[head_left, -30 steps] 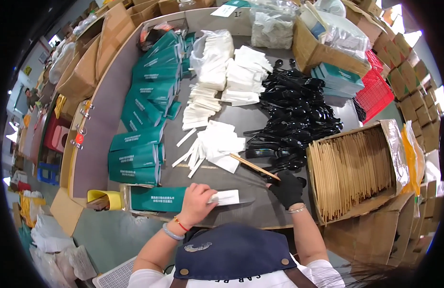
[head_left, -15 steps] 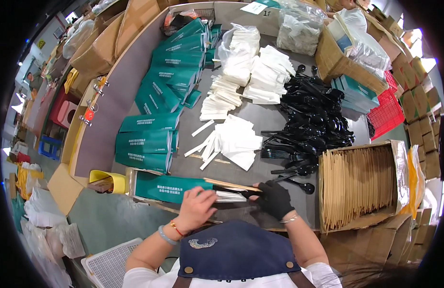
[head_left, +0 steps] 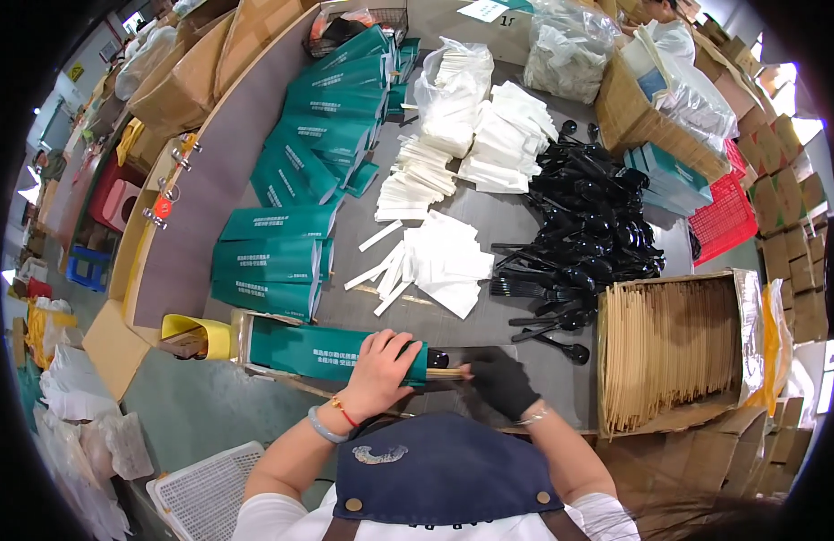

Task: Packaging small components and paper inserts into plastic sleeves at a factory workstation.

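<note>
A green paper sleeve with white print (head_left: pixel 295 353) lies in a long shallow box (head_left: pixel 246 347) at the table's front edge. My left hand (head_left: pixel 378 371) holds the sleeve near its right end, fingers bent over the top. From that end stick out wooden chopsticks (head_left: pixel 446 372) and a rounded black plastic end (head_left: pixel 437 359), which looks like part of a spoon. My right hand (head_left: pixel 500 382), in a black glove, pinches the outer ends of the chopsticks. How far the things reach into the sleeve is hidden.
Ahead lie stacked green sleeves (head_left: pixel 265 257), white paper packets (head_left: pixel 444 261) and a heap of black plastic cutlery (head_left: pixel 597 216). An open carton of chopsticks (head_left: pixel 674 352) stands at the right. A yellow holder (head_left: pixel 200 337) sits left of the shallow box; a red basket (head_left: pixel 725 216) is farther right.
The chopsticks and black cutlery have gone left, mostly into the sleeve. My left hand has shifted right onto the sleeve's end, and my right hand has moved slightly left and nearer.
</note>
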`<state>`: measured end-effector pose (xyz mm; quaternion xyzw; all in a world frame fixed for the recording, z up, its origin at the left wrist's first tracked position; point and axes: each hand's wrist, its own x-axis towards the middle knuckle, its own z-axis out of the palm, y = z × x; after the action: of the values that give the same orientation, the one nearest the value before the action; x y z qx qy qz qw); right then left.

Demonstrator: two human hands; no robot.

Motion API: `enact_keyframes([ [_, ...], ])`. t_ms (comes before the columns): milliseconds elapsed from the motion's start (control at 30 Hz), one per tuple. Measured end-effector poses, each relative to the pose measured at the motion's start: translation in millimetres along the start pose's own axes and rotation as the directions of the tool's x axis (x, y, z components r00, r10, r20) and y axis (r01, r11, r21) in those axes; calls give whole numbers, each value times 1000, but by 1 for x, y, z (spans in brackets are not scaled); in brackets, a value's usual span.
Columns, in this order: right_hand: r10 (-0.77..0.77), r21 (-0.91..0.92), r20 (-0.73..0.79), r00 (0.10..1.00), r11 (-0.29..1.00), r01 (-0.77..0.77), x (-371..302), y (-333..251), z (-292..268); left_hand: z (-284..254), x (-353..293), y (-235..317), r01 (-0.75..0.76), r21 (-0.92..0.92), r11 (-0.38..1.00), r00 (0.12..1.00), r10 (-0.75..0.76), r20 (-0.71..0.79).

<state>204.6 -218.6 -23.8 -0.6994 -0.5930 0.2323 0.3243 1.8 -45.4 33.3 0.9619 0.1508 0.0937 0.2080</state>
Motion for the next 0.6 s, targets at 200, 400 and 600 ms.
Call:
enact_keyframes([
  [200,245,232,31,969,941,-245,26,-61,14,16,7,0,-59,34,998,998,59,21],
  [400,9,-223,-136,991,974,-40,22,-42,-11,1,19,7,-169,136,976,985,163,51],
  [600,68,-408,-33,997,910,-76,18,-52,-41,-37,35,2,-221,143,965,937,170,304],
])
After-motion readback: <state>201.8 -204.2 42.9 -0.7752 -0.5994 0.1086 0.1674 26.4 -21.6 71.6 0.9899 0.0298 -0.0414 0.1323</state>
